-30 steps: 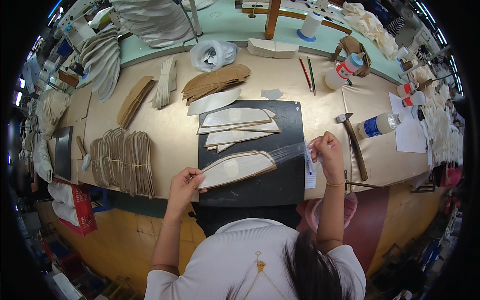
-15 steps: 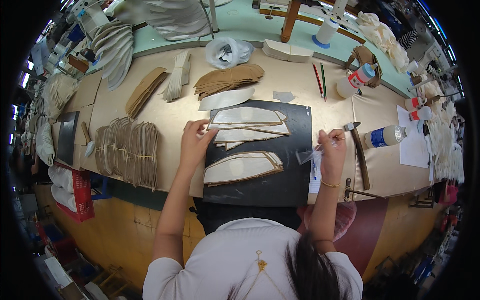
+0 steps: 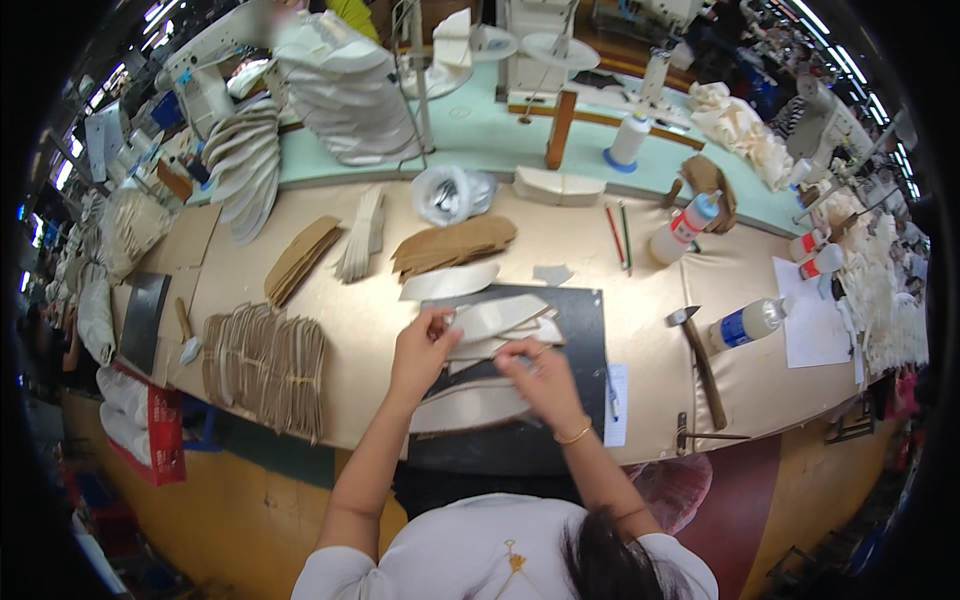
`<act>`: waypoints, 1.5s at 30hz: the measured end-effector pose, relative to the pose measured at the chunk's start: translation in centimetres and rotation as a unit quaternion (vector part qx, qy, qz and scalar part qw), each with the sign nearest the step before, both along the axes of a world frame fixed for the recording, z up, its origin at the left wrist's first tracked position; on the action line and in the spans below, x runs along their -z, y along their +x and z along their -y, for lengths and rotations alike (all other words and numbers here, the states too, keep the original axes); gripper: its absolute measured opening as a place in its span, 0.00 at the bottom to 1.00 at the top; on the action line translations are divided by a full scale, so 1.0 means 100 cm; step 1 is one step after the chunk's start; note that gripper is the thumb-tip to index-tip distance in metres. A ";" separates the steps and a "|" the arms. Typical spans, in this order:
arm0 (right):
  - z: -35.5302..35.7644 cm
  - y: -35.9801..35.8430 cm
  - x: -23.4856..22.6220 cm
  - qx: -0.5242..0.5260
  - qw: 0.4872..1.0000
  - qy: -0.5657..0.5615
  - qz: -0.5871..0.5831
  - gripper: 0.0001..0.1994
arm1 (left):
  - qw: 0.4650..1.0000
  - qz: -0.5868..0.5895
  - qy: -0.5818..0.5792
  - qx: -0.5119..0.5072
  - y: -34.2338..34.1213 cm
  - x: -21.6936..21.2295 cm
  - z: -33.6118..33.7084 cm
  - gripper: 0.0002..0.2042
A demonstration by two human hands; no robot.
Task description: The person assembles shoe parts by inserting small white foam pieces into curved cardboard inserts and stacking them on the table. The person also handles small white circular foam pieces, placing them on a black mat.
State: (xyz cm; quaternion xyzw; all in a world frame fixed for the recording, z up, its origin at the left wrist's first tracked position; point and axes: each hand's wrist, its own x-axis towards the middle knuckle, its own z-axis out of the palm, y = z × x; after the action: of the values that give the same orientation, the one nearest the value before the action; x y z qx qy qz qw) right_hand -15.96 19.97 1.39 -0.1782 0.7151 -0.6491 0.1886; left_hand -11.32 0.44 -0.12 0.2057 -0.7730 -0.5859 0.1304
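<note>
Can pass over tabletop (image 3: 650,335) between black board (image 3: 588,325) and hammer (image 3: 705,370); gets blocked by pale panels (image 3: 468,406) on board, tied brown bundle (image 3: 262,370) further left.

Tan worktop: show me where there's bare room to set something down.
There is room between the black board and the hammer, below the pencils and above the paper slip. Another patch lies between the tied brown bundle and the left hand. The board is crowded by pale pieces and the right hand.

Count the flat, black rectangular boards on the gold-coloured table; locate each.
2. One flat, black rectangular board lies under the curved white pieces, near the table's front edge; the other black board lies farther left. More may be hidden.
</note>
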 end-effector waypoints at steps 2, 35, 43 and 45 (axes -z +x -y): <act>0.006 0.005 -0.006 -0.020 0.999 0.024 0.023 0.10 | 0.995 -0.016 0.093 0.035 0.016 -0.014 -0.019 0.14; -0.003 0.015 -0.015 -0.208 0.977 0.028 0.020 0.07 | 0.989 -0.031 0.133 0.046 0.072 -0.037 -0.046 0.08; -0.008 0.022 -0.013 -0.189 0.962 -0.055 0.190 0.11 | 0.988 -0.007 0.148 0.035 0.076 -0.036 -0.048 0.07; -0.004 0.023 -0.017 -0.175 0.969 -0.027 0.174 0.11 | 0.993 -0.015 0.109 0.050 0.076 -0.038 -0.050 0.08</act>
State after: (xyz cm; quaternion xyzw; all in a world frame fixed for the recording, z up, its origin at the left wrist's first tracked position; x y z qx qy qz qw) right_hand -13.65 20.41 3.12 -0.1899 0.6109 -0.6460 0.4165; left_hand -3.75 5.49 3.67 0.1715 -0.7115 -0.6755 0.0893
